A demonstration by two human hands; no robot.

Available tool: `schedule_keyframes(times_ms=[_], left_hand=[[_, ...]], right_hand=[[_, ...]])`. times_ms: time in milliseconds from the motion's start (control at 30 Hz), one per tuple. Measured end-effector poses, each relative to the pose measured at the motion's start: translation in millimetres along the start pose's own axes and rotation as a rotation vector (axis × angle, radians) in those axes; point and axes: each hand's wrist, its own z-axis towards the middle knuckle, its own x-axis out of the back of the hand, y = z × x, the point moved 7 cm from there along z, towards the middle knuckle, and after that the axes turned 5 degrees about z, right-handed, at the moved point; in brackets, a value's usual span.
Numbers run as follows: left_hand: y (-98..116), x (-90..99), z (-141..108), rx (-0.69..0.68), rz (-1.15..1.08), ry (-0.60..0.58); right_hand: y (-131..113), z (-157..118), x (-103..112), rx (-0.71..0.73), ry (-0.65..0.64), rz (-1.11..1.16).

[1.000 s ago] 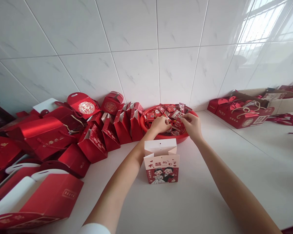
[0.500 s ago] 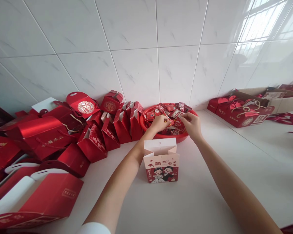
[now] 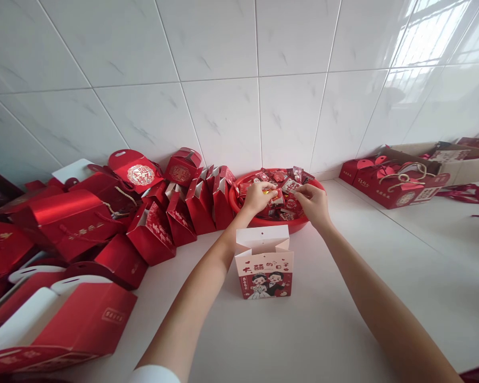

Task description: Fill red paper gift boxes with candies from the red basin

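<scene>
A red plastic basin (image 3: pixel 299 226) full of small wrapped candies stands against the tiled wall. My left hand (image 3: pixel 259 198) is over its middle, fingers closed on a red and yellow wrapped candy (image 3: pixel 268 192). At the basin's right side my right hand (image 3: pixel 314 205) is closed in a pinch at the edge of a white and red candy packet (image 3: pixel 290 185); its fingertips partly cover the spot. In front of the basin stands an upright paper gift box (image 3: pixel 265 284) with a printed bride and groom, its top open.
Several narrow red boxes (image 3: pixel 199 207) stand open in a row left of the basin. Bigger red gift boxes (image 3: pixel 88 314) crowd the left side. To the right are a red box with rope handles (image 3: pixel 387 186), a cardboard carton (image 3: pixel 471 170) and dark red ribbons (image 3: pixel 469 194).
My left hand has lifted slightly, and the red and yellow candy shows more clearly in its fingers. My right hand has hardly moved. The gift box stands where it was.
</scene>
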Motion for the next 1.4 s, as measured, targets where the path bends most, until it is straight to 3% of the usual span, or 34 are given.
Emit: schedule_keyframes(times_ms=[333, 467, 600, 733, 900, 1100, 1400], left_hand=[[-4.9, 0.6, 0.2, 0.072, 0.024, 0.043], [-12.3, 8.5, -0.7, 0.157, -0.003, 0.157], [-22.5, 12.9, -2.1, 0.236, -0.082, 0.227], [-25.6, 11.1, -0.6, 0.217, -0.167, 0.227], [-30.5, 16.3, -0.9, 0.245, -0.297, 0.317], [-25.1, 17.2, 2.1, 0.151, -0.450, 0.312], [-15.3, 12.9, 1.2, 0.004, -0.520, 0.225]], right_hand=[[6.1, 3.5, 3.4, 0.012, 0.069, 0.061], [11.6, 5.4, 9.4, 0.007, 0.151, 0.106], [19.1, 4.7, 8.0, -0.103, 0.171, 0.302], [17.9, 4.8, 5.7, -0.176, 0.159, 0.397], [12.7, 7.3, 3.6, -0.314, 0.087, 0.606], [7.0, 4.6, -11.6, -0.437, -0.104, 0.764], [-2.0, -4.4, -20.1, -0.368, -0.102, 0.698]])
